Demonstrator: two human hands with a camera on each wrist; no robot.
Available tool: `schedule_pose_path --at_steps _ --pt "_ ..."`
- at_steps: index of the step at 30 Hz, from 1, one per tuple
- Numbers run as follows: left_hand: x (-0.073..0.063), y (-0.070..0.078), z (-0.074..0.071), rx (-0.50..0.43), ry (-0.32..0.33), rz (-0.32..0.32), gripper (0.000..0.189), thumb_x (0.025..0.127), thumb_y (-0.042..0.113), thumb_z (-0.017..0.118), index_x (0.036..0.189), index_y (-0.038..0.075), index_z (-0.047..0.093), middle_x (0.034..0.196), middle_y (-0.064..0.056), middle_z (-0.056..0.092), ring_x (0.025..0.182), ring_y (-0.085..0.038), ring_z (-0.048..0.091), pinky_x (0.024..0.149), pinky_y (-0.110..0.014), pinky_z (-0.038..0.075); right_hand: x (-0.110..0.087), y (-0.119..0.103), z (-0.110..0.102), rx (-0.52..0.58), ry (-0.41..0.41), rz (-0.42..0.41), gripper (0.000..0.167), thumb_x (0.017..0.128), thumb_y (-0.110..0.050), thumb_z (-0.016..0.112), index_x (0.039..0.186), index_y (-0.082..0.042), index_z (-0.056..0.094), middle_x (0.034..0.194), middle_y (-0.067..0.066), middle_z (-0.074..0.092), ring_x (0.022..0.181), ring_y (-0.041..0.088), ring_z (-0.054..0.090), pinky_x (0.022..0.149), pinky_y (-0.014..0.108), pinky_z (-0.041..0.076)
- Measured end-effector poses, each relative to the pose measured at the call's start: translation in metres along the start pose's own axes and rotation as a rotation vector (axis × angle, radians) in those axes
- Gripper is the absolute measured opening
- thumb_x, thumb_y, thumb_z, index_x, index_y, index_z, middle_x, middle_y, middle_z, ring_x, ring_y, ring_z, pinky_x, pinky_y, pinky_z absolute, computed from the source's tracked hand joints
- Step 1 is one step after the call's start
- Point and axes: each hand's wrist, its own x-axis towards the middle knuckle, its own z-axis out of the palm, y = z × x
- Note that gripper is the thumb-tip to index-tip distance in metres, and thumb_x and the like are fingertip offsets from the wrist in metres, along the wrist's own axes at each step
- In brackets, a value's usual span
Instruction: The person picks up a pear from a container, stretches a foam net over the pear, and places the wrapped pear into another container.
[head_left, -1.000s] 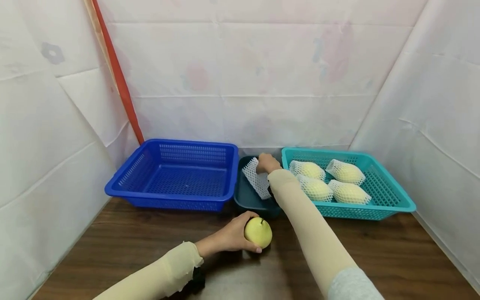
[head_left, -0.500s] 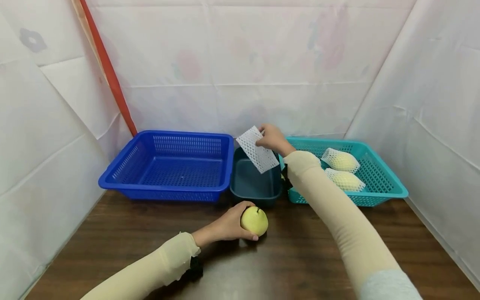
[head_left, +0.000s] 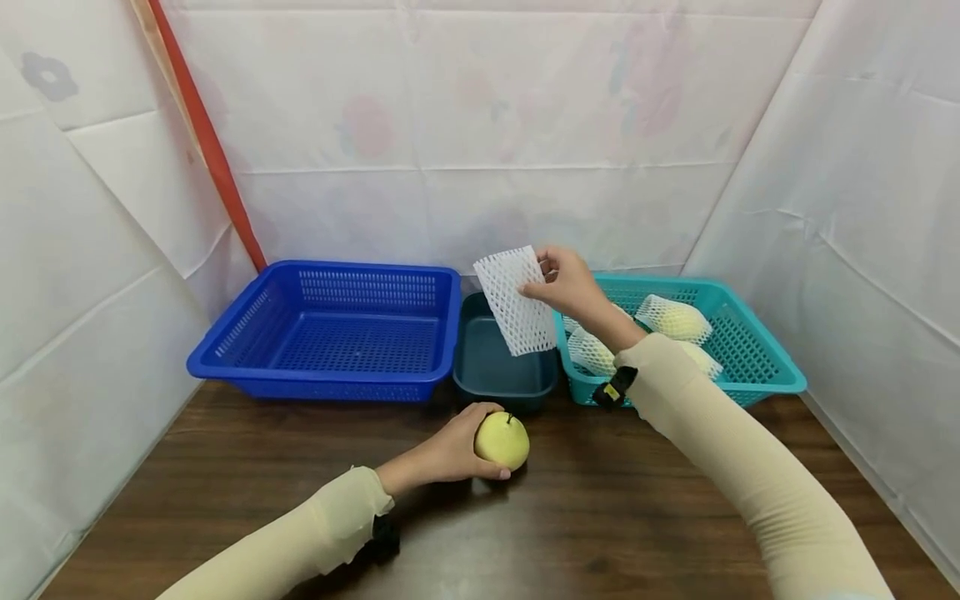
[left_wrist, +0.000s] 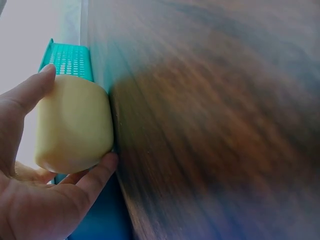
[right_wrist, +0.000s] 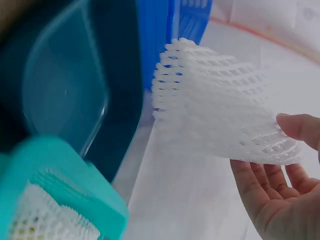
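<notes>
A yellow pear (head_left: 502,441), stem up, is gripped by my left hand (head_left: 453,448) just above or on the table in front of the dark tray; which of the two I cannot tell. In the left wrist view the thumb and fingers wrap the pear (left_wrist: 75,125) from both sides. My right hand (head_left: 570,287) pinches a white foam net sleeve (head_left: 517,300) by one edge, above the dark teal tray (head_left: 504,392). Flat and holding nothing, the sleeve (right_wrist: 215,105) hangs out from the thumb and fingers in the right wrist view.
On the left stands a blue basket (head_left: 360,383) with nothing in it. A turquoise basket (head_left: 765,367) on the right holds several net-wrapped pears (head_left: 678,321), partly hidden by the right arm. White cloth walls (head_left: 450,125) enclose the brown table (head_left: 600,517).
My right hand has lifted the foam net sleeve up out of the dark tray and drawn it slightly rightward, turning it. My left hand keeps its grip on the pear.
</notes>
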Motion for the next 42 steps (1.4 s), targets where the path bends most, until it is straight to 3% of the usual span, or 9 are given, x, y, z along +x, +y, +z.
schedule_pose_path --at_steps 6,12,22,31,38,40,42 --pt "-0.001 -0.001 0.002 -0.008 0.007 0.012 0.081 0.071 0.033 0.085 0.133 0.001 0.044 0.126 -0.013 0.049 0.105 -0.025 0.053 0.084 -0.042 0.046 -0.029 -0.001 0.005 0.101 0.048 -0.066 0.029 0.087 -0.006 0.069 0.111 0.001 0.055 0.1 0.015 0.06 0.081 0.026 0.06 0.07 0.038 0.049" --pt "0.0 -0.001 0.002 -0.006 0.017 0.021 0.082 0.071 0.033 0.085 0.133 -0.001 0.043 0.124 -0.013 0.049 0.104 -0.024 0.053 0.084 -0.041 0.046 -0.049 0.005 0.013 0.153 0.07 -0.131 0.024 0.087 -0.008 0.069 0.103 -0.001 0.052 0.099 0.014 0.059 0.086 0.026 0.06 0.068 0.037 0.049" --pt "-0.002 0.004 0.003 -0.004 0.021 0.031 0.085 0.072 0.029 0.083 0.136 -0.005 0.038 0.125 -0.015 0.048 0.106 -0.025 0.052 0.087 -0.042 0.045 -0.063 0.016 0.026 0.214 0.128 -0.172 0.025 0.085 -0.004 0.07 0.102 0.002 0.053 0.097 0.016 0.059 0.088 0.027 0.059 0.068 0.03 0.049" --pt "-0.009 0.012 -0.004 -0.033 0.05 -0.021 0.087 0.078 0.039 0.077 0.142 -0.002 0.034 0.135 -0.017 0.043 0.119 -0.027 0.046 0.095 -0.046 0.04 -0.068 0.015 0.029 0.28 0.172 -0.143 0.029 0.086 -0.004 0.07 0.108 0.002 0.052 0.106 0.018 0.061 0.095 0.026 0.059 0.071 0.032 0.052" --pt "-0.009 0.03 -0.016 -0.232 0.191 -0.046 0.052 0.1 0.028 0.05 0.141 -0.002 0.036 0.136 -0.018 0.046 0.126 -0.029 0.042 0.1 -0.047 0.037 -0.069 0.011 0.028 0.324 0.21 -0.155 0.031 0.087 -0.004 0.069 0.111 0.003 0.051 0.106 0.017 0.061 0.091 0.02 0.06 0.074 0.032 0.051" --pt "-0.006 0.037 -0.019 -0.352 0.221 -0.067 0.045 0.102 0.023 0.046 0.138 -0.003 0.04 0.134 -0.021 0.048 0.124 -0.031 0.045 0.098 -0.047 0.039 -0.068 0.01 0.029 0.336 0.22 -0.161 0.032 0.087 -0.004 0.069 0.112 0.003 0.051 0.107 0.017 0.061 0.09 0.019 0.06 0.075 0.032 0.051" --pt "-0.002 0.043 -0.021 -0.534 0.236 -0.105 0.04 0.102 0.019 0.045 0.134 -0.006 0.042 0.131 -0.024 0.049 0.122 -0.034 0.046 0.097 -0.046 0.041 -0.068 0.008 0.03 0.357 0.231 -0.169 0.033 0.087 -0.004 0.069 0.114 0.002 0.052 0.108 0.017 0.061 0.09 0.019 0.06 0.075 0.032 0.051"
